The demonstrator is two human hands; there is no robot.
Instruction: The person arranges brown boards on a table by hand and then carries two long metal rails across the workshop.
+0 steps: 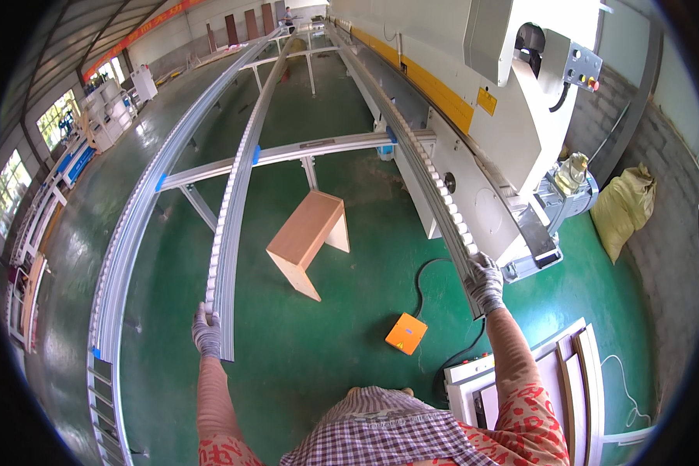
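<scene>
My left hand (206, 332), in a pale striped glove, grips the near end of the middle roller rail (224, 291). This rail is a long silver profile with a row of small white rollers along its left edge. Over on the right, my right hand (485, 281), in a matching glove, is closed around the near end of the right roller rail (431, 194), which runs beside the large machine. Both arms are stretched forward and apart. Some of my fingers are hidden by the rails and gloves.
Between the rails stands a small brown wooden stool (309, 229). An orange foot pedal (406, 334) with a black cable lies on the green floor. The white and yellow machine (435, 85) lines the right side. Pale boards (575, 373) sit at lower right. A person (289, 17) is far off.
</scene>
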